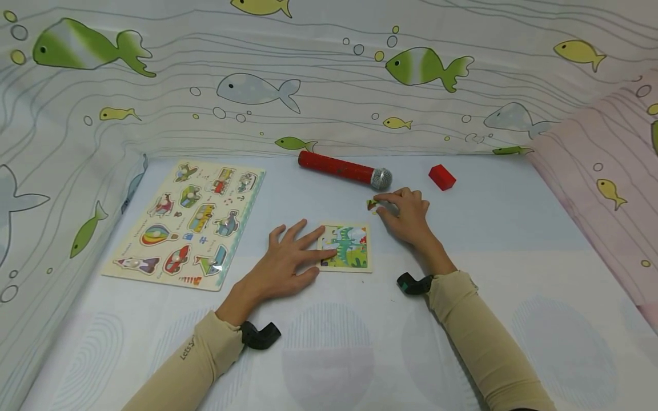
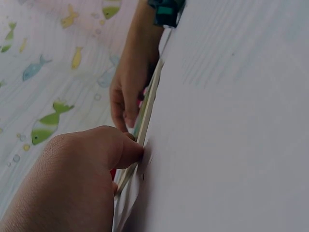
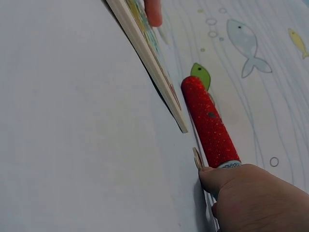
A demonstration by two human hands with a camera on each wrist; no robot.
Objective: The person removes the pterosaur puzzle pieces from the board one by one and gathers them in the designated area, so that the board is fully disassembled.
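Note:
A small square dinosaur jigsaw puzzle (image 1: 354, 246) with a pale wooden frame lies flat in the middle of the table. My left hand (image 1: 285, 264) rests at its left side with fingers spread, the index fingertip on the picture. Just beyond the puzzle's upper right corner, my right hand (image 1: 409, 218) pinches a small puzzle piece (image 1: 371, 204) between thumb and fingers. In the right wrist view the thin edge of that puzzle piece (image 3: 197, 158) shows at the thumb tip, apart from the puzzle frame (image 3: 149, 67).
A red toy microphone (image 1: 336, 166) with a silver head lies behind the puzzle. To its right sits a red block (image 1: 442, 177). A large vehicle peg puzzle board (image 1: 177, 222) lies at the left. Fish-printed cloth (image 1: 329, 68) rises along the back and sides.

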